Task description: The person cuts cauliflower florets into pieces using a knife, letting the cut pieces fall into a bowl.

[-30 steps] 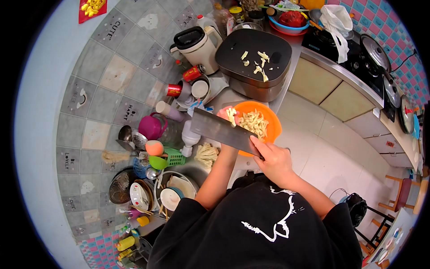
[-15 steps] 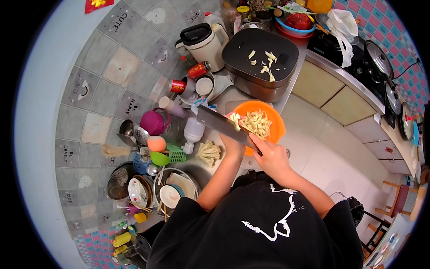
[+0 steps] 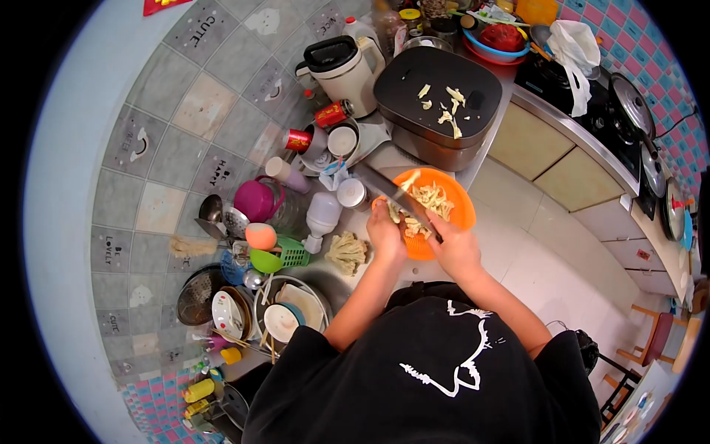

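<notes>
My right hand is closed round the handle of a kitchen knife, whose wide blade slants up and left across the orange bowl. My left hand grips a cauliflower piece at the bowl's left rim, just below the blade; the fingers partly hide it. Cut cauliflower pieces lie in the bowl. Left of my left hand, a larger cauliflower chunk rests at the sink edge. Pale scraps are scattered on the dark lid of a boxy appliance beyond the bowl.
A white-lidded jar, a white bottle and a purple-pink pitcher crowd the left side. Stacked dishes fill a basin at lower left. A soymilk maker stands at the wall. A stove is at right.
The knife has swung lower and right, its blade now over the bowl. My left hand has come out from behind the blade, showing the cauliflower piece. The white-lidded jar is now visible.
</notes>
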Motion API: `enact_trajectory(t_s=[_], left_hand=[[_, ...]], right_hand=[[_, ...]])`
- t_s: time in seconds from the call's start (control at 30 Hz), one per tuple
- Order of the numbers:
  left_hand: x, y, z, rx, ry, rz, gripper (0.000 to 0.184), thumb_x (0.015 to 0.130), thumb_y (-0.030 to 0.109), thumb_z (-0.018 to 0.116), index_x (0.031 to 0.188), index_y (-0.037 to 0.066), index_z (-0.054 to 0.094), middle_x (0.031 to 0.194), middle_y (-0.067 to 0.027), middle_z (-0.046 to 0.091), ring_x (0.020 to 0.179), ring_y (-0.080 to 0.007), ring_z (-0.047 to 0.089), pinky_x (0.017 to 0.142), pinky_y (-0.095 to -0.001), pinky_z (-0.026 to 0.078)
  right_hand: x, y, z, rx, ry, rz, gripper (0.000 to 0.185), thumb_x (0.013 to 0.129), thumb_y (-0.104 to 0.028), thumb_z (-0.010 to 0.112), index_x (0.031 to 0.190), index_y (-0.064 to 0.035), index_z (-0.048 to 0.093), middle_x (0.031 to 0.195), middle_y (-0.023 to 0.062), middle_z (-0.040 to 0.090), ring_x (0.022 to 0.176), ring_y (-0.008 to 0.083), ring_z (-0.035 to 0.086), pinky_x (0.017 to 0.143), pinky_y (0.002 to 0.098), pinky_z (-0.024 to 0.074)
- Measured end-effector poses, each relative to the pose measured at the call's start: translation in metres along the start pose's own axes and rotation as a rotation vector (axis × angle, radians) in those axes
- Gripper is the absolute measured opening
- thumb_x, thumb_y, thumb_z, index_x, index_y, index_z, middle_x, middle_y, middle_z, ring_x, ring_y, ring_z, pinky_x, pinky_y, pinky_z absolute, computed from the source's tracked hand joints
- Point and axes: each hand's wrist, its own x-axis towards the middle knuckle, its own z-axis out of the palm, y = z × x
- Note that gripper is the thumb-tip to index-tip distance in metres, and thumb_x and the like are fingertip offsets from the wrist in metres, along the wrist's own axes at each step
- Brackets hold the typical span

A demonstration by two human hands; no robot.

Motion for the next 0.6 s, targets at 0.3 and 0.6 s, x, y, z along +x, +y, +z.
enact_trajectory(t_s=[0.3,0.6], left_hand=[[0.03,-0.001,-0.018,-0.104,-0.293,-0.011,0.031,0.092,0.031,0.043,0.106,0.003,0.05,0.09,-0.0099,0.06,0.069,-0.0124,0.055,0.06,-0.0232,0.045],[0.028,0.013,-0.008,0.082,-0.256,0.241,0.036,0.094,0.037,0.04,0.102,0.003,0.05,0.076,-0.0004,0.054,0.055,-0.0024,0.042,0.049,-0.0133,0.034]], right_hand=[[-0.008,-0.02,-0.024,0.173,0.107,0.002,0.044,0.069,-0.009,0.065,0.112,-0.0097,0.058,0.074,0.0123,0.062,0.064,0.028,0.061,0.057,0.0364,0.0491],[-0.016,-0.033,-0.031,0.031,-0.04,-0.154,0.053,0.064,-0.01,0.068,0.116,-0.0112,0.054,0.064,0.0058,0.055,0.056,0.0231,0.057,0.05,0.0346,0.048]])
